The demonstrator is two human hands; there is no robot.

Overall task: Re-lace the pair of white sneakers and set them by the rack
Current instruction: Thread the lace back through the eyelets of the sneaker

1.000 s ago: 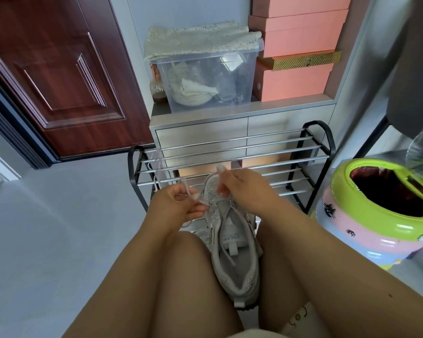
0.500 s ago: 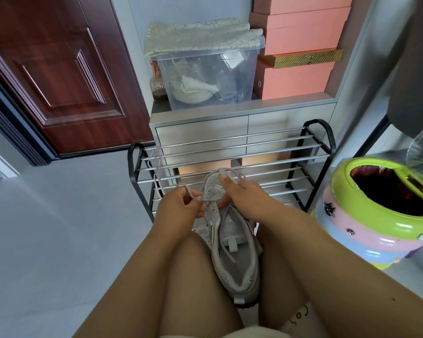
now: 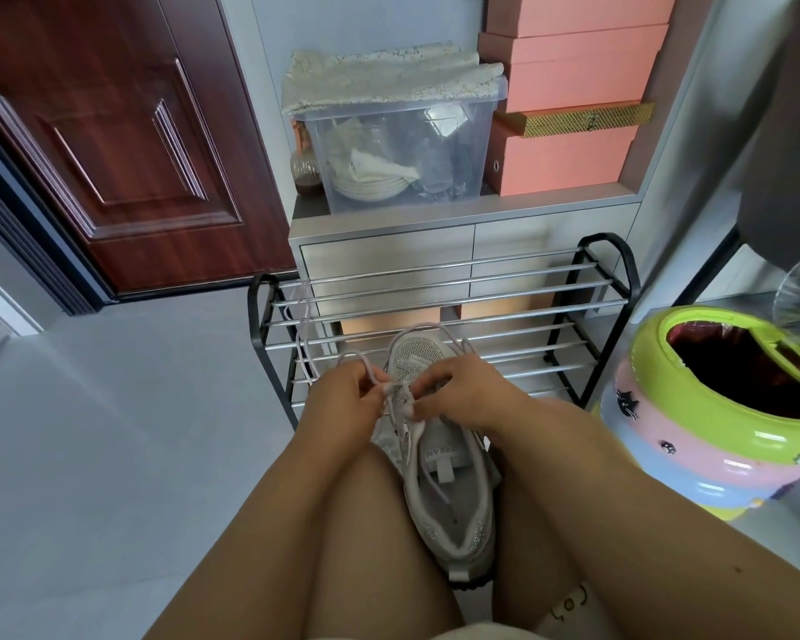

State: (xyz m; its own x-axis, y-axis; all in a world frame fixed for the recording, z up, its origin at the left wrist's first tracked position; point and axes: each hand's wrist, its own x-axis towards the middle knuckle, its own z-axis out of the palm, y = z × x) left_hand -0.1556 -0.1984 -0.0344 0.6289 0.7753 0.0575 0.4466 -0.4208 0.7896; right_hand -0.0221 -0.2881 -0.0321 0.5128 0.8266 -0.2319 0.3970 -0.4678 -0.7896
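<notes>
Head view looks down past my bare knees at one white sneaker (image 3: pixel 439 473) wedged between my thighs, heel toward me at 6 o'clock and toe pointing away at 12 o'clock, its tongue lying loose and open. My left hand (image 3: pixel 342 399) sits at 9 o'clock of the toe, fingers curled, pinching a loop of the white lace (image 3: pixel 366 362) just beside the eyelets. My right hand (image 3: pixel 463 390) rests at 3 o'clock of the toe, thumb and forefinger pinched on the lace tip down against the upper; more lace arcs round the front of the toe. I see only this one sneaker; the other one of the pair I cannot make out.

At 12 o'clock from the sneaker stands the black and chrome shoe rack (image 3: pixel 458 293), its rails bare save for a second white lace (image 3: pixel 303 316) draped over the left end at 11 o'clock. Behind the rack is a grey cabinet (image 3: pixel 384 251) carrying a clear storage bin (image 3: pixel 403 150) with a cloth on top, and pink boxes (image 3: pixel 569 85) stacked at 1 o'clock. A green, pink and blue waste bin (image 3: pixel 712 431) sits at 3 o'clock, near my right knee. A dark red door (image 3: pixel 112 131) fills 10 o'clock.
</notes>
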